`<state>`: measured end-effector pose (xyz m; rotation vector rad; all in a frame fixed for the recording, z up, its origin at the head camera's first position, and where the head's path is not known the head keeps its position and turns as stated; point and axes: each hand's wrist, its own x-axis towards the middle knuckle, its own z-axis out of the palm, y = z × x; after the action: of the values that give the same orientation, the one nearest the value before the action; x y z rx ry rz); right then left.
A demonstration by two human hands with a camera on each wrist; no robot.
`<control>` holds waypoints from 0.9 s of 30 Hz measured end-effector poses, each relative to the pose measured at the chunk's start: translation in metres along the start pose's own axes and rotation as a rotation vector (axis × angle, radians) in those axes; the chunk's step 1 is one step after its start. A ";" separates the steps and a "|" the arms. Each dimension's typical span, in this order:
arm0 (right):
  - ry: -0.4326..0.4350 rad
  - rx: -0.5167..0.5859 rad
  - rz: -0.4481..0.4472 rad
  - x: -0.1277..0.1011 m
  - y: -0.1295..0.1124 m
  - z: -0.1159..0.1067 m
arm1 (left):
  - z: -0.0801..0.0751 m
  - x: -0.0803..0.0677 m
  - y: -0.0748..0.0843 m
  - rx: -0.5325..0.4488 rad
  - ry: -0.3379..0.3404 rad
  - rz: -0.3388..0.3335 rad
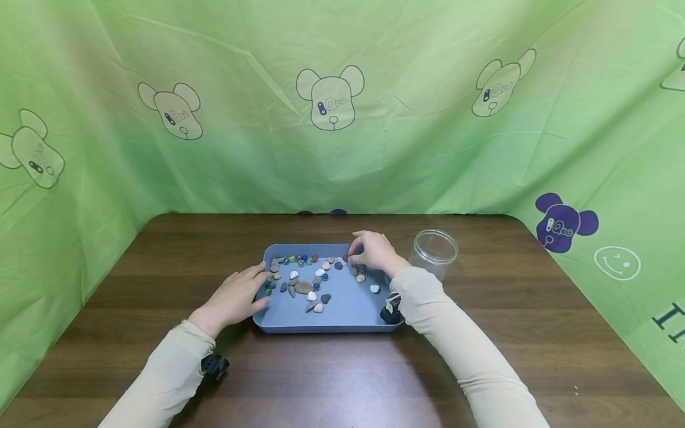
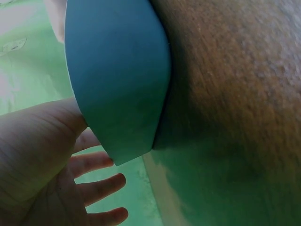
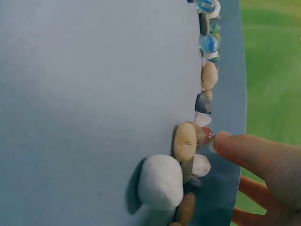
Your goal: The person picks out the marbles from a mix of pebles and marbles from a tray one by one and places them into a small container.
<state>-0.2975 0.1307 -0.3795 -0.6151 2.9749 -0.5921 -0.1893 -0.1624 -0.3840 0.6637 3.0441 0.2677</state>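
Now right hand (image 1: 374, 252) at far wall of blue tray (image 1: 342, 318) on worktop (image 1: 160, 356), fingers (image 3: 244, 150) pinching small marble (image 3: 211, 141) among pebbles (image 3: 184, 141). Left hand (image 1: 238, 297), fingers spread, rests on tray's left rim, apparently steadying it. Clear jar (image 1: 434, 252) beside tray.

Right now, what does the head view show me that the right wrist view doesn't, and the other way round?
Only the head view shows the left hand resting on the tray's left rim, the clear jar right of the tray, and the wooden table. Only the right wrist view shows a fingertip touching a small marble beside a tan pebble and a big white stone. Both show the blue tray, its stones and marbles, and the right hand.
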 end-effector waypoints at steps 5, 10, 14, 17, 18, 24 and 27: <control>0.007 0.022 -0.016 0.000 -0.004 -0.004 | 0.001 0.000 0.000 0.004 0.003 0.001; 0.026 0.034 -0.044 0.000 -0.008 -0.008 | 0.000 0.000 0.000 0.000 0.006 -0.003; 0.030 0.030 -0.048 0.000 -0.009 -0.011 | 0.000 0.000 0.000 -0.003 0.007 -0.005; 0.027 0.035 -0.043 0.001 -0.009 -0.012 | 0.000 0.000 -0.001 -0.004 0.005 -0.007; 0.027 0.039 -0.042 0.001 -0.008 -0.013 | 0.000 0.000 -0.001 -0.004 0.005 -0.007; 0.023 0.057 -0.044 -0.001 -0.009 -0.017 | -0.001 0.000 0.000 -0.009 0.012 -0.005; 0.019 0.061 -0.044 -0.002 -0.010 -0.020 | -0.001 0.000 0.000 -0.011 0.014 -0.007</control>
<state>-0.2937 0.1299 -0.3574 -0.6760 2.9548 -0.6924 -0.1898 -0.1626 -0.3831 0.6530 3.0551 0.2900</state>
